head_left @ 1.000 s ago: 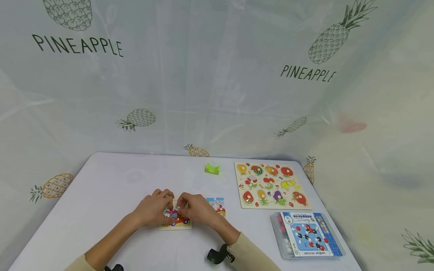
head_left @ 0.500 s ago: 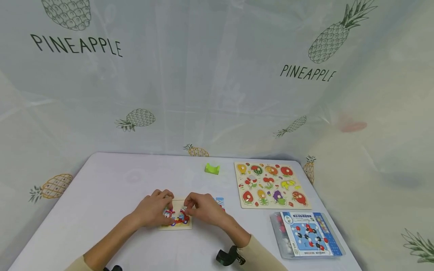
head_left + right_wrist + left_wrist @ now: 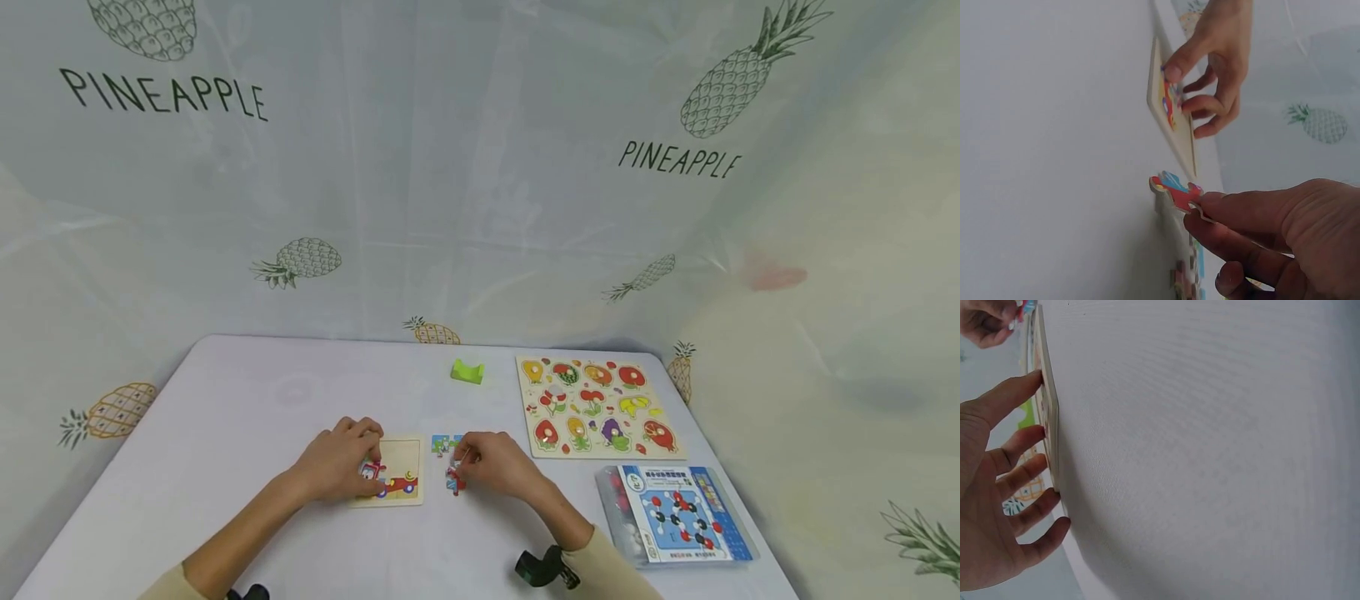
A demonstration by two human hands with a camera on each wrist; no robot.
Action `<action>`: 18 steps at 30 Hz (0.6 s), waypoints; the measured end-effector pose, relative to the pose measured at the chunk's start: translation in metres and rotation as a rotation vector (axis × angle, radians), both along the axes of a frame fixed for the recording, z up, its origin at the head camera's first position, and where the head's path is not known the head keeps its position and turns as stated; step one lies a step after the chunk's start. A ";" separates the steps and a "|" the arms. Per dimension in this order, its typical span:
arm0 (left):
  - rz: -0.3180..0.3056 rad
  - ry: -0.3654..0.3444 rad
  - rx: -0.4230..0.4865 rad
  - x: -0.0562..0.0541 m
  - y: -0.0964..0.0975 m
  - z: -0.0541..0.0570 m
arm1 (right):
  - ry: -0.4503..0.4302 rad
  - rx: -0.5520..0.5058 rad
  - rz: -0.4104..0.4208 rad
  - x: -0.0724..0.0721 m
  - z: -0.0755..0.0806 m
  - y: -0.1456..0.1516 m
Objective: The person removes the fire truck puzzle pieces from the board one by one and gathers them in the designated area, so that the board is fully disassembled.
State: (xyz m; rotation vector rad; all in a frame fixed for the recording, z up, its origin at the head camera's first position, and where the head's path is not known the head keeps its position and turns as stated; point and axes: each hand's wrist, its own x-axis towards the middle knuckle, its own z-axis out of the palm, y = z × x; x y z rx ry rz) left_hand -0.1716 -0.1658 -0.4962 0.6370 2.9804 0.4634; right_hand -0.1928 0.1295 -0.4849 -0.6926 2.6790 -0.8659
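Observation:
In the head view my left hand (image 3: 339, 462) lies over the left side of a small wooden puzzle board (image 3: 405, 448), which bears red vehicle pieces (image 3: 401, 485). Its thumb rests on the board's face, and the other fingertips touch the board and its edge in the left wrist view. My right hand (image 3: 501, 462) is just right of the board. Between thumb and index finger it pinches a red and blue jigsaw piece (image 3: 1177, 192), tilted. Beneath and beyond that hand lie more jigsaw pieces (image 3: 441, 444), blue and green, partly hidden by it.
A wooden fruit puzzle (image 3: 610, 392) lies at the back right, with a clear plastic box (image 3: 682, 512) of molecule model parts in front of it. Near the table's back edge sits a light green curved block (image 3: 467, 372). A pineapple-print curtain (image 3: 480, 208) hangs behind.
My right hand has moved from over the board to the right, and now has a jigsaw piece in its pinch. More of the board shows. My left hand has stayed in place.

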 end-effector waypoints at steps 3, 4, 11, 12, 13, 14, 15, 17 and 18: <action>-0.002 0.003 -0.007 -0.001 -0.001 0.000 | -0.006 0.019 -0.022 -0.002 -0.004 0.006; -0.002 0.002 -0.009 -0.002 -0.001 0.000 | -0.006 0.021 -0.028 -0.002 -0.004 0.007; -0.004 0.005 -0.014 -0.002 -0.001 0.001 | 0.024 0.009 -0.041 -0.006 -0.005 0.011; -0.005 0.006 -0.012 -0.002 -0.001 0.001 | 0.029 0.008 -0.041 -0.007 -0.006 0.011; -0.005 0.006 -0.009 -0.001 -0.001 0.001 | 0.033 0.009 -0.041 -0.007 -0.007 0.011; -0.004 0.006 -0.008 -0.001 -0.001 0.001 | 0.035 0.009 -0.043 -0.008 -0.007 0.011; -0.003 0.004 -0.006 0.000 -0.001 0.001 | 0.036 0.009 -0.045 -0.009 -0.008 0.011; -0.001 0.004 -0.006 0.000 0.000 0.000 | 0.038 -0.002 -0.046 -0.010 -0.010 0.011; 0.001 0.003 -0.007 0.001 0.000 0.000 | 0.036 -0.005 -0.050 -0.010 -0.010 0.011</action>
